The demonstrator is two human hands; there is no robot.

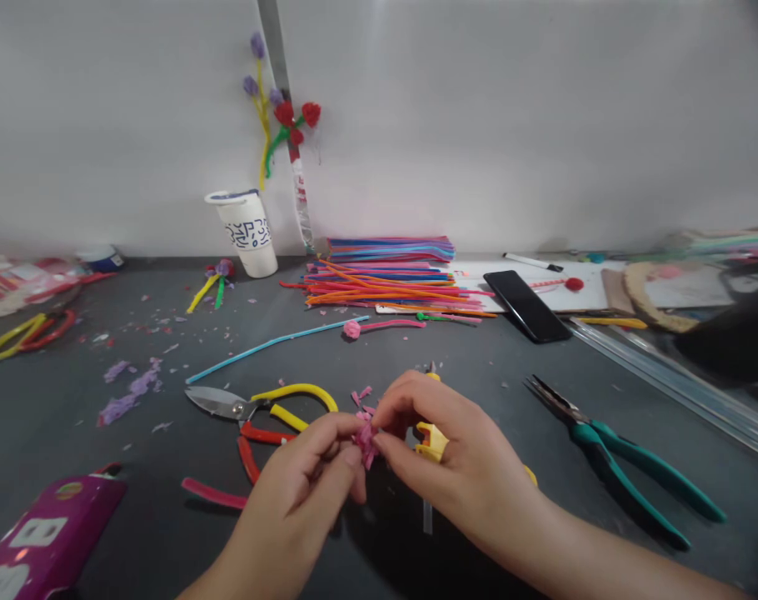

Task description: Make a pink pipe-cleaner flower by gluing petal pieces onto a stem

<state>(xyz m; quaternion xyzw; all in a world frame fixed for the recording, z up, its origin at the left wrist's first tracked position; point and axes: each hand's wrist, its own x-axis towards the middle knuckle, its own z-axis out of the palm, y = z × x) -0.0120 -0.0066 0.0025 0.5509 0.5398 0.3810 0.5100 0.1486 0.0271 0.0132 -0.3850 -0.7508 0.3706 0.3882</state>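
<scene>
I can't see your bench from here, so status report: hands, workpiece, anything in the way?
Left hand and right hand pinching pink ruffled piece. Scissors beside left hand. Yellow tool partly hidden by right hand.

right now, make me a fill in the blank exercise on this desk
The left hand and right hand pinch a pink tuft, with the green-handled pliers on the ____ hand's side. The shears have one yellow handle and one ____ handle. The cup stands to the ____ of the piled coloured stems.
Missing words: right; red; left
</scene>
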